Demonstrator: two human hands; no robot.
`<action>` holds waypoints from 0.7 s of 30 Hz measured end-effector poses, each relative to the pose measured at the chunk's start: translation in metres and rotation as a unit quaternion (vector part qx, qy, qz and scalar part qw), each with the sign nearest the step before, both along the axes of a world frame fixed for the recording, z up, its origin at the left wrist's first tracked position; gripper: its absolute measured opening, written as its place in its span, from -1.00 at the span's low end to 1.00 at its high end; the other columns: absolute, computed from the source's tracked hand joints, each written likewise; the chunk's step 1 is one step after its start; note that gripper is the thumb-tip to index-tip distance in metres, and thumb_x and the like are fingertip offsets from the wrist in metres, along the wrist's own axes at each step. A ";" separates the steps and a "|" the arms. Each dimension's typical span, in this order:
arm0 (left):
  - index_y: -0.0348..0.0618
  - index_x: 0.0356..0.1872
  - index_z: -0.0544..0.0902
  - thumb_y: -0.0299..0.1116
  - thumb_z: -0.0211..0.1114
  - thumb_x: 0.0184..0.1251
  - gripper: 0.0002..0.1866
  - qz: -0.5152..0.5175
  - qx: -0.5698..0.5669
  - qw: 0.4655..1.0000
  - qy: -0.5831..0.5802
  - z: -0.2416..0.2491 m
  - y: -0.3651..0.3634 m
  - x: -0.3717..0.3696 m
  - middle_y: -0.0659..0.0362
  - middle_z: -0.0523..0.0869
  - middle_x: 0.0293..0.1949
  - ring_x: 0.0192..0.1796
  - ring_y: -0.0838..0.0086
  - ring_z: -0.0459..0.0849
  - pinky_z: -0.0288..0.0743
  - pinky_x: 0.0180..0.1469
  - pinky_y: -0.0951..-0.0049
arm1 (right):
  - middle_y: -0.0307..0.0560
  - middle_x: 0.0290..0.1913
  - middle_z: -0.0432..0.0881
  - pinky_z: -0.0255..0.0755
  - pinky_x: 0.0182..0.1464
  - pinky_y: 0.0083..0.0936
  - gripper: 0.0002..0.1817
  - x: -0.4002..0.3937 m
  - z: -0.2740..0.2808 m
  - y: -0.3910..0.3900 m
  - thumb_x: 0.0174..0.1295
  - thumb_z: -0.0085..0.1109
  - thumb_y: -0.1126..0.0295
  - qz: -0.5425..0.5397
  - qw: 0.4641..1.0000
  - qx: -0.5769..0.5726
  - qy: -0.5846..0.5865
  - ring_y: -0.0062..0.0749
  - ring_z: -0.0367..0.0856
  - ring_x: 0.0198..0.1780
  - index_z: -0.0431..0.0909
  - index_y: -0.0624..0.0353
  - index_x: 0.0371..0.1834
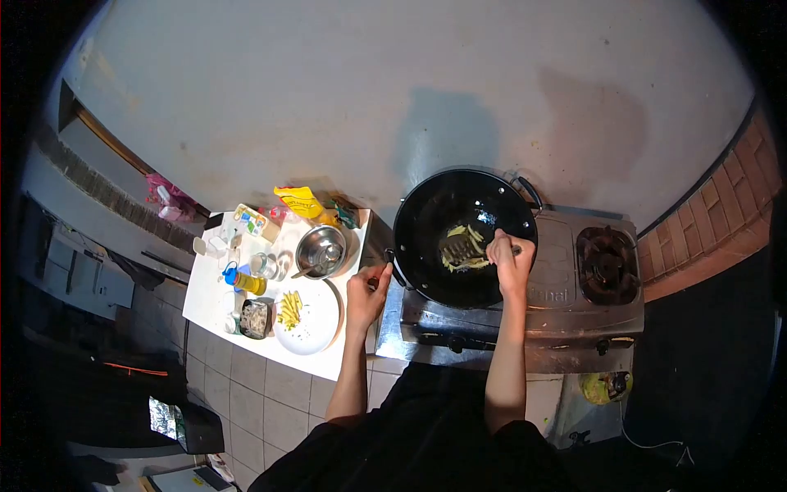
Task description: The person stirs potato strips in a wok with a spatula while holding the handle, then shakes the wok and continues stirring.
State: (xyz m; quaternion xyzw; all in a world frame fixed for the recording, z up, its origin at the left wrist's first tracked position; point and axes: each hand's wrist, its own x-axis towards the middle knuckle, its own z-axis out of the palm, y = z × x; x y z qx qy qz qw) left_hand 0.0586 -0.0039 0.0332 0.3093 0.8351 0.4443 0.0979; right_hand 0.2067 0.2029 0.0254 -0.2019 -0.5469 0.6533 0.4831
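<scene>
A black wok (pixel 426 213) stands on the left burner of the stove, with pale yellow strips of food (pixel 469 264) at its bottom. My right hand (pixel 511 261) is closed around the handle of a dark slotted spatula (pixel 456 248), whose blade rests among the strips. At the wok's left side, my left hand (pixel 369 297) is closed by the rim and appears to grip the side handle, mostly covered by the fingers. The opposite handle (pixel 531 193) sticks out at the upper right.
A white table (pixel 205 303) on the left bears a plate (pixel 316 340) with more yellow strips, a metal bowl (pixel 321 246), a yellow bottle (pixel 250 284), a dark container of food (pixel 256 318) and a yellow bag (pixel 300 202). The right burner (pixel 607 264) shows. A wall (pixel 344 98) rises behind.
</scene>
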 end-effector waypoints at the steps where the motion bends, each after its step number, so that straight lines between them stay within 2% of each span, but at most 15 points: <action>1: -0.40 -0.29 0.67 -0.21 0.25 0.29 -0.66 -0.003 -0.012 1.000 0.002 0.000 0.000 0.000 0.00 0.70 -0.46 -0.39 0.43 0.62 0.45 -0.25 0.43 | -0.32 -0.77 0.23 -0.03 -0.63 -0.61 -0.53 -0.001 -0.003 0.000 0.31 -0.05 0.51 0.011 1.000 -0.005 -0.009 -0.72 0.13 -0.69 0.21 0.22 -0.84; 2: -0.40 -0.29 0.67 -0.21 0.25 0.29 -0.66 -0.002 -0.012 1.000 0.002 -0.002 0.000 -0.001 0.00 0.70 -0.46 -0.39 0.43 0.62 0.45 -0.25 0.43 | -0.32 -0.77 0.23 -0.03 -0.63 -0.61 -0.53 -0.001 -0.005 0.002 0.31 -0.05 0.51 0.012 1.000 -0.005 -0.009 -0.72 0.13 -0.69 0.21 0.22 -0.84; 4: -0.38 -0.38 0.67 -0.24 0.29 0.26 -0.69 0.001 0.060 0.998 0.025 -0.010 0.001 -0.002 0.02 0.61 -0.59 -0.59 0.48 0.53 0.37 -0.49 0.46 | -0.33 -0.77 0.24 -0.03 -0.64 -0.60 -0.54 0.000 -0.004 0.002 0.30 -0.04 0.51 0.019 0.998 0.040 -0.046 -0.73 0.13 -0.70 0.22 0.22 -0.83; 8: -0.37 -0.38 0.67 -0.23 0.30 0.25 -0.69 -0.002 0.070 0.997 0.037 -0.013 0.000 -0.003 0.02 0.62 -0.59 -0.58 0.48 0.54 0.37 -0.49 0.46 | -0.35 -0.77 0.24 -0.03 -0.64 -0.60 -0.54 0.008 0.005 0.002 0.29 -0.05 0.50 0.041 0.996 0.046 -0.061 -0.73 0.12 -0.70 0.23 0.22 -0.83; 10: -0.39 -0.28 0.67 -0.21 0.25 0.30 -0.66 -0.002 0.013 1.000 0.012 -0.006 0.000 -0.002 0.05 0.68 -0.51 -0.43 0.49 0.57 0.41 -0.31 0.44 | -0.34 -0.78 0.24 -0.04 -0.64 -0.60 -0.54 0.013 0.007 0.004 0.29 -0.05 0.51 0.051 0.995 0.061 -0.065 -0.73 0.12 -0.70 0.22 0.23 -0.84; 11: -0.39 -0.28 0.67 -0.21 0.25 0.30 -0.66 -0.002 0.013 1.000 0.012 -0.008 0.000 -0.003 0.05 0.68 -0.51 -0.43 0.49 0.57 0.41 -0.31 0.44 | -0.34 -0.78 0.24 -0.04 -0.64 -0.60 -0.54 0.014 0.009 0.005 0.29 -0.05 0.51 0.051 0.995 0.061 -0.065 -0.73 0.12 -0.70 0.22 0.23 -0.84; 13: -0.37 -0.35 0.68 -0.23 0.30 0.25 -0.69 0.000 0.045 0.998 0.032 -0.013 0.000 -0.004 0.00 0.64 -0.55 -0.57 0.46 0.55 0.38 -0.48 0.46 | -0.34 -0.78 0.24 -0.05 -0.63 -0.60 -0.54 0.017 0.011 0.006 0.28 -0.05 0.52 0.048 0.995 0.072 -0.053 -0.74 0.10 -0.70 0.22 0.24 -0.84; 21: -0.37 -0.31 0.68 -0.23 0.30 0.26 -0.69 -0.003 0.056 0.998 0.040 -0.014 0.000 -0.003 0.00 0.64 -0.53 -0.57 0.46 0.55 0.38 -0.48 0.46 | -0.33 -0.77 0.23 -0.07 -0.64 -0.60 -0.56 0.020 0.007 0.011 0.27 -0.03 0.53 0.025 0.996 0.065 -0.054 -0.74 0.10 -0.69 0.22 0.25 -0.83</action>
